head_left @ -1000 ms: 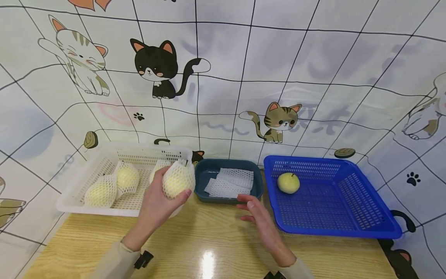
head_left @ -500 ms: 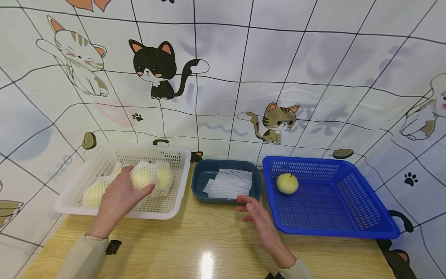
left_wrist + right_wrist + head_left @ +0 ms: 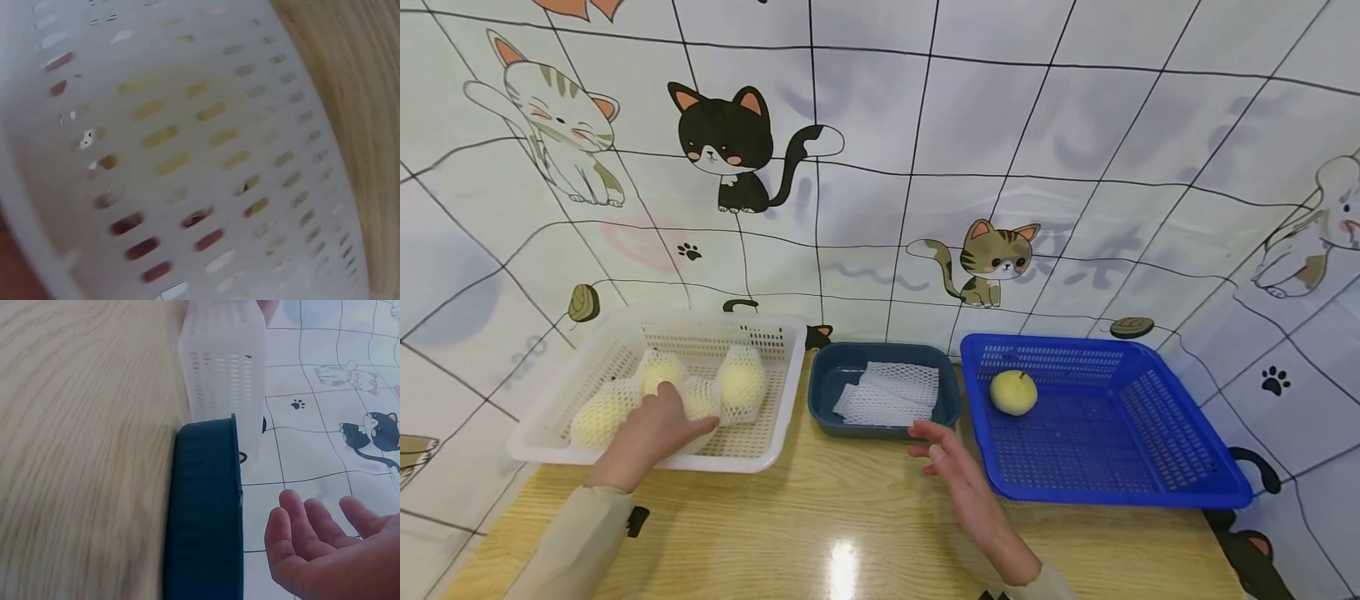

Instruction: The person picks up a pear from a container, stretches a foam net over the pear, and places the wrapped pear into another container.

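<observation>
In the head view my left hand [image 3: 651,433] reaches into the white basket [image 3: 730,461] and holds a pale yellow pear [image 3: 702,400] in a white foam net, thumb along its near side. Other netted pears lie around it: one pear [image 3: 604,415] at the left, one behind, one pear [image 3: 742,385] at the right. The left wrist view shows the basket's slotted wall [image 3: 250,94], with yellow behind the slots; it hides the fingers. My right hand [image 3: 962,500] hovers before the dark teal tray [image 3: 820,421], fingers loosely bent, holding nothing; the right wrist view confirms this hand [image 3: 331,550].
White foam nets [image 3: 891,392] lie in the teal tray. At the right stands a blue basket [image 3: 1112,492] with one bare yellow pear [image 3: 1013,392] in its left part. The containers stand on a wooden table [image 3: 820,517] against a cat-patterned wall covering [image 3: 865,200].
My left hand has carried the netted pear leftward from above the white basket's right edge and lowered it among the other pears. My right hand has stayed nearly still.
</observation>
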### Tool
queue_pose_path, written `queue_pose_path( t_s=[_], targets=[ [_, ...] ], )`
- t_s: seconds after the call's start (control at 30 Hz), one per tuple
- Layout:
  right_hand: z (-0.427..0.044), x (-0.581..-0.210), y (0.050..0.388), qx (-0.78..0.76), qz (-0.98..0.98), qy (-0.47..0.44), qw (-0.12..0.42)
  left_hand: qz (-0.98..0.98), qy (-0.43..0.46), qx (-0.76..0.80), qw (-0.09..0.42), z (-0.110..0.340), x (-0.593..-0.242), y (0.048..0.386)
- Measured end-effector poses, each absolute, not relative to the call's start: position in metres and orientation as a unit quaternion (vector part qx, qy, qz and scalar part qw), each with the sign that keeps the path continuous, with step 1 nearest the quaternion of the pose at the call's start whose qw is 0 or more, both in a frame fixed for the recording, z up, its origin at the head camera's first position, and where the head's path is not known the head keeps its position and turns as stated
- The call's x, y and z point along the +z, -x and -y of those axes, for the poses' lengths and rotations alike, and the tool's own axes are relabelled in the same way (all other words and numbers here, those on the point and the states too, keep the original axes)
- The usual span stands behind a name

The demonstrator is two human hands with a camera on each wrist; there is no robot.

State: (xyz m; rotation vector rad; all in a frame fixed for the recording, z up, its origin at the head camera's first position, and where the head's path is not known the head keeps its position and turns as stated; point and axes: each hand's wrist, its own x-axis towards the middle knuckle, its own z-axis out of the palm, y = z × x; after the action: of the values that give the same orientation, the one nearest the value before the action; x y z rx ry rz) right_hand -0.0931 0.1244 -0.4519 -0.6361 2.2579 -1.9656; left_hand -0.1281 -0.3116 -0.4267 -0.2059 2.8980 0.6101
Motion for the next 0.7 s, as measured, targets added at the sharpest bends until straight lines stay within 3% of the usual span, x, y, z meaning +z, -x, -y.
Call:
queue_pose_path(
  t_s=[0.27, 0.4, 0.5, 0.7],
  targets=[
    [-0.135, -0.437, 0.079, -0.601, -0.762, 0.241, 0.005, -0.978, 0.055, 0.168, 0.109, 0.314, -0.428, 0.127],
    [-0.143, -0.413, 0.072, -0.576, -0.774, 0.261, -0.028, -0.985, 0.051, 0.146, 0.077, 0.310, -0.423, 0.125],
    [-0.152, -0.392, 0.075, -0.556, -0.791, 0.253, -0.048, -0.992, 0.035, 0.118, -0.006, 0.301, -0.418, 0.121],
    [-0.178, -0.358, 0.096, -0.492, -0.847, 0.194, -0.054, -0.965, -0.028, 0.075, -0.251, 0.267, -0.405, 0.115]
  ],
)
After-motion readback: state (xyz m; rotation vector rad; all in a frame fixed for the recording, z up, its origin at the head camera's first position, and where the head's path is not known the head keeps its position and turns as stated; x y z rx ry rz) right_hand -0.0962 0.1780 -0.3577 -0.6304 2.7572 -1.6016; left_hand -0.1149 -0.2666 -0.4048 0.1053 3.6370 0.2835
